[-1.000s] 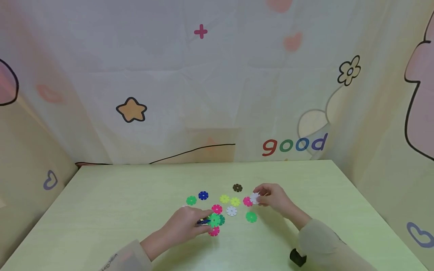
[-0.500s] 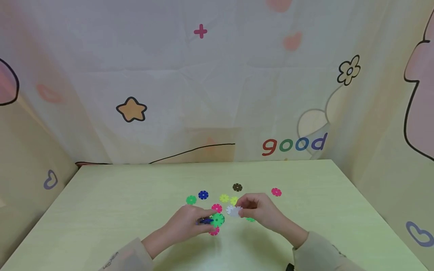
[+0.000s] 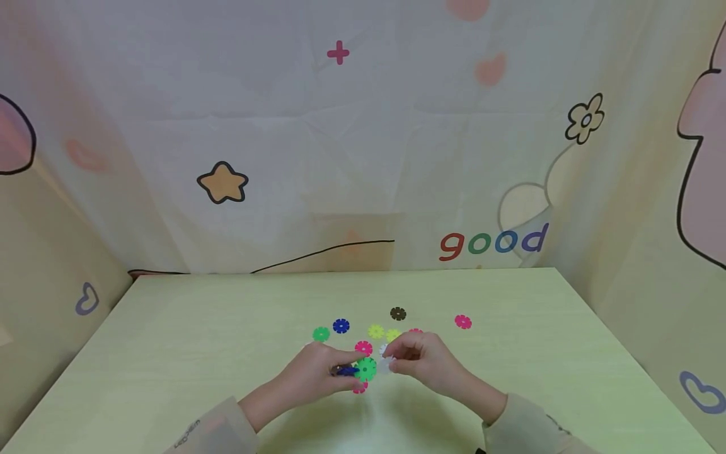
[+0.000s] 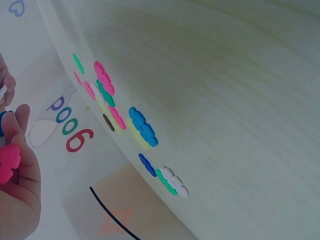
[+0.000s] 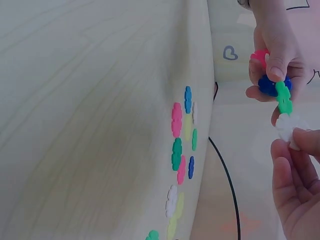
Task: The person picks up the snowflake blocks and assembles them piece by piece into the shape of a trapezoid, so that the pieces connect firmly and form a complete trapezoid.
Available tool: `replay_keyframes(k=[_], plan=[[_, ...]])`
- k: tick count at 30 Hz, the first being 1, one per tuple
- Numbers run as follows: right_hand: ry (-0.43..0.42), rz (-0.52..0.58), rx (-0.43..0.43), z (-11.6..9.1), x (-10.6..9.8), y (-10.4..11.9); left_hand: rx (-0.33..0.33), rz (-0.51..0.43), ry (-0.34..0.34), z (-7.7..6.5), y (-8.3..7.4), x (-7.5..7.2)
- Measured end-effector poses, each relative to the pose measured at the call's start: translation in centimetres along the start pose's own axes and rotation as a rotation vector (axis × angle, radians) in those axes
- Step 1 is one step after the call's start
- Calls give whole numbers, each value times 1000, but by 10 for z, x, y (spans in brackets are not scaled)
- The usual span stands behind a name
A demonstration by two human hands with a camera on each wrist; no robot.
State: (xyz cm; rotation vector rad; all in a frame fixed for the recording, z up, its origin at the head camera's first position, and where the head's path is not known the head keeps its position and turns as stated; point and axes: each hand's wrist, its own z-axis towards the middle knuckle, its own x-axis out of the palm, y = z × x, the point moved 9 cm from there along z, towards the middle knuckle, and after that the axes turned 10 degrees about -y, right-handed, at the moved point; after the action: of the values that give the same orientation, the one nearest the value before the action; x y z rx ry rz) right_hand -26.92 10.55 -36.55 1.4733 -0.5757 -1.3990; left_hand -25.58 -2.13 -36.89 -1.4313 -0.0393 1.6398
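My left hand (image 3: 309,377) grips a small joined group of plastic snowflake discs. In the right wrist view these are a pink disc (image 5: 260,57), a blue disc (image 5: 268,86) and a green disc (image 5: 283,98). The green one sticks out beyond the fingers. My right hand (image 3: 433,362) pinches a white snowflake disc (image 5: 285,126) between thumb and fingers. Its edge meets the green disc's outer edge; whether their slots interlock I cannot tell. Both hands are raised over the table. Parts of the held discs are hidden by the left fingers.
Loose snowflake discs lie on the table (image 3: 227,328) beyond and under the hands: brown (image 3: 398,313), dark blue (image 3: 341,326), yellow (image 3: 375,331), green (image 3: 321,334) and several others. One pink disc (image 3: 462,321) lies apart at right. A printed curtain (image 3: 272,157) stands behind.
My right hand has moved left with the white disc, from above the right-hand discs to the green disc's edge. The left hand has barely moved, keeping its grip.
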Motion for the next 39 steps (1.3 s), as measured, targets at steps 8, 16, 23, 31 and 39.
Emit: replay_keyframes(k=[8,16,23,31,39], plan=[[5,-17,-50,-1,2,2,-11,-12,17,0,2,1],[3,-62,-113,-4,4,9,-46,-12,41,0,3,0],[-42,-82,-110,-4,3,12,-21,-17,50,-1,1,0],[-68,-54,-142,-6,7,15,19,-40,41,-1,-2,2],[-97,-34,-310,-12,9,32,148,-1,25,-3,-15,-1]])
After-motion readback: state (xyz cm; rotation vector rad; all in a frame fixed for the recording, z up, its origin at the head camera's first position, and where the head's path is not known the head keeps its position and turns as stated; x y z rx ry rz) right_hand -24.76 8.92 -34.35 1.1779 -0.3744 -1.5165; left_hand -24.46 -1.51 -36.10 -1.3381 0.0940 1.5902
